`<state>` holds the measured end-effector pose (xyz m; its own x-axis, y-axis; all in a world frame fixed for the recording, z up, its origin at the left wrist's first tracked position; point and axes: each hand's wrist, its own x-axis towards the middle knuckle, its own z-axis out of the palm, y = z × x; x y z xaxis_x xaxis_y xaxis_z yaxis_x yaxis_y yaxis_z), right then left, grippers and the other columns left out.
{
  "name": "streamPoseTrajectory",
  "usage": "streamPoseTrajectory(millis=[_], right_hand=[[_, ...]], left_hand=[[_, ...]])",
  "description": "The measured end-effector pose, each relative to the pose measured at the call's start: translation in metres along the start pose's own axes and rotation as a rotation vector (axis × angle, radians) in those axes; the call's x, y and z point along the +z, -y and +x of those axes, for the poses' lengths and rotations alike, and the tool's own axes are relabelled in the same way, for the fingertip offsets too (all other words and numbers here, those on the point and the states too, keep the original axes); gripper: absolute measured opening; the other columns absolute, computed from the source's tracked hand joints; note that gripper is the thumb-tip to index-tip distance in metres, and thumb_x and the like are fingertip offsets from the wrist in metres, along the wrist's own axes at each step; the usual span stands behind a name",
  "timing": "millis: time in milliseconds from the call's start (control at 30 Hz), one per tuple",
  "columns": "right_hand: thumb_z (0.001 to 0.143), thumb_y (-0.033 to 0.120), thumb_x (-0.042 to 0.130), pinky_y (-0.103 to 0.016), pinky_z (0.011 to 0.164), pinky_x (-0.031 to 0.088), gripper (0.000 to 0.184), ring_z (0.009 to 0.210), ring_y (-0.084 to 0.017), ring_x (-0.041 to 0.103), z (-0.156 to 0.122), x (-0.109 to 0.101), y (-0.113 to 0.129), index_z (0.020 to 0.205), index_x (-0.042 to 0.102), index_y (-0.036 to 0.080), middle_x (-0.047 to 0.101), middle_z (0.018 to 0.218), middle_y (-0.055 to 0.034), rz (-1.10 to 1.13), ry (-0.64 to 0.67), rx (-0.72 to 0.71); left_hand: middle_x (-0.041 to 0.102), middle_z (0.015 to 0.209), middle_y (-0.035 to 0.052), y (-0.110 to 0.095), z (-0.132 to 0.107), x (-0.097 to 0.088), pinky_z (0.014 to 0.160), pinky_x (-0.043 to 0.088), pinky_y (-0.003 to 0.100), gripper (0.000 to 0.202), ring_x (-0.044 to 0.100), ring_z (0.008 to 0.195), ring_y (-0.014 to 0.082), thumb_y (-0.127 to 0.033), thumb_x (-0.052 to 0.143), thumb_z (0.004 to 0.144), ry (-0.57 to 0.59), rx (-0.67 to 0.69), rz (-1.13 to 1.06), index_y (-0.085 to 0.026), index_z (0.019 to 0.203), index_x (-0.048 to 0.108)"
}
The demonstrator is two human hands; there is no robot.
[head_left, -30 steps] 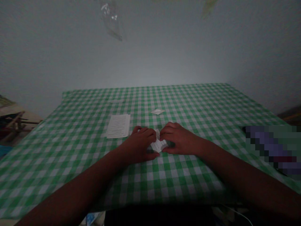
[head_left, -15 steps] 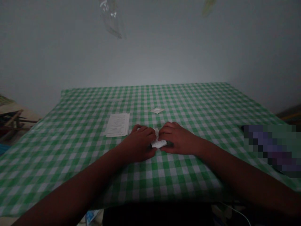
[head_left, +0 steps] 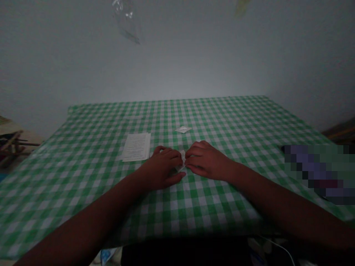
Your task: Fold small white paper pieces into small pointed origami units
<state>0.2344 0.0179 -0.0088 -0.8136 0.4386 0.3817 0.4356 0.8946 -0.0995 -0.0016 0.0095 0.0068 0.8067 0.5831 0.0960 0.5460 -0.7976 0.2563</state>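
A small piece of printed white paper (head_left: 182, 155) lies between my hands on the tablecloth, mostly covered by the fingers. My left hand (head_left: 162, 168) presses its curled fingers on the paper's left side, its thumb stretched out along the near edge. From the other side, my right hand (head_left: 206, 159) has its bent fingers closed on the paper's right side, the tips nearly meeting those of the left. Beyond them rests a small folded paper diamond (head_left: 183, 129). A stack of printed sheets (head_left: 135, 147) sits left of my left hand.
A green and white checked tablecloth (head_left: 222, 122) covers the table, which reaches back to a pale wall (head_left: 177, 55). A blurred-out dark object (head_left: 313, 166) lies at the right edge. A clear plastic bag (head_left: 126, 20) hangs on the wall.
The near edge of the paper, raised and bright before, is now lower and mostly under my fingers. My right thumb has moved in from the near edge. The view has shifted slightly.
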Motion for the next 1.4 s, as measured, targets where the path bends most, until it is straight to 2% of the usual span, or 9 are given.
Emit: streamPoseTrajectory(millis=[267,433,733,867,1000,1067,1167,1400], right_hand=[[0.097,0.022,0.048,-0.041,0.090,0.037,0.020,0.107,-0.024,0.051,-0.004,-0.012,-0.001,0.101,0.068,0.020,0.065,0.116,-0.0073,0.035,0.087,0.026],[0.092,0.024,0.056,-0.040,0.088,0.036,0.014,0.101,-0.024,0.053,-0.002,-0.010,0.000,0.093,0.068,0.018,0.068,0.105,-0.0064,0.031,0.069,0.046],[0.089,0.025,0.058,-0.038,0.081,0.033,0.013,0.089,-0.020,0.051,-0.002,-0.003,-0.003,0.083,0.066,0.019,0.067,0.086,-0.0023,0.002,-0.003,0.060],[0.084,0.021,0.059,-0.036,0.077,0.031,0.012,0.082,-0.019,0.047,-0.002,-0.005,-0.004,0.072,0.061,0.019,0.062,0.076,-0.0003,-0.023,-0.022,0.076],[0.081,0.020,0.058,-0.036,0.074,0.030,0.013,0.079,-0.018,0.045,-0.001,-0.003,-0.002,0.068,0.056,0.019,0.058,0.072,0.0002,-0.032,-0.014,0.082],[0.081,0.020,0.057,-0.036,0.074,0.029,0.013,0.078,-0.018,0.044,-0.001,-0.002,-0.002,0.068,0.055,0.019,0.057,0.072,0.0003,-0.033,0.002,0.080],[0.080,0.020,0.056,-0.036,0.074,0.029,0.012,0.077,-0.018,0.043,0.000,-0.001,-0.001,0.068,0.055,0.019,0.057,0.071,0.0006,-0.028,0.005,0.082],[0.081,0.022,0.056,-0.036,0.076,0.029,0.016,0.076,-0.017,0.045,-0.001,-0.005,-0.003,0.066,0.053,0.019,0.055,0.069,0.0007,0.017,0.007,0.094]], left_hand=[[0.065,0.117,0.0055,0.011,-0.003,-0.008,0.097,0.028,0.042,0.026,0.057,0.108,0.0227,-0.036,0.046,0.098,0.018,-0.025,-0.079,-0.021,0.105,0.065],[0.065,0.118,0.0046,0.010,-0.002,-0.012,0.097,0.026,0.042,0.025,0.058,0.109,0.0224,-0.034,0.046,0.097,0.037,-0.037,-0.106,-0.022,0.105,0.067],[0.064,0.121,0.0044,0.012,-0.002,-0.013,0.097,0.026,0.043,0.026,0.057,0.112,0.0220,-0.031,0.044,0.098,0.042,-0.041,-0.119,-0.022,0.107,0.066],[0.064,0.119,0.0033,0.008,-0.001,-0.007,0.098,0.026,0.046,0.024,0.057,0.112,0.0239,-0.040,0.054,0.093,0.027,-0.075,-0.064,-0.022,0.106,0.064],[0.063,0.115,0.0064,-0.006,0.002,0.003,0.097,0.028,0.051,0.045,0.056,0.109,0.0296,-0.059,0.068,0.078,-0.015,-0.162,0.081,-0.020,0.099,0.061],[0.062,0.117,0.0082,-0.012,0.003,0.007,0.097,0.029,0.052,0.052,0.055,0.109,0.0308,-0.063,0.069,0.075,-0.033,-0.188,0.135,-0.019,0.101,0.060],[0.062,0.115,0.0086,-0.016,0.003,0.010,0.097,0.031,0.052,0.051,0.055,0.107,0.0298,-0.059,0.069,0.076,-0.047,-0.201,0.164,-0.018,0.103,0.057],[0.062,0.112,0.0071,-0.015,0.003,0.009,0.100,0.029,0.054,0.032,0.055,0.107,0.0292,-0.047,0.063,0.082,-0.051,-0.179,0.153,-0.020,0.099,0.060]])
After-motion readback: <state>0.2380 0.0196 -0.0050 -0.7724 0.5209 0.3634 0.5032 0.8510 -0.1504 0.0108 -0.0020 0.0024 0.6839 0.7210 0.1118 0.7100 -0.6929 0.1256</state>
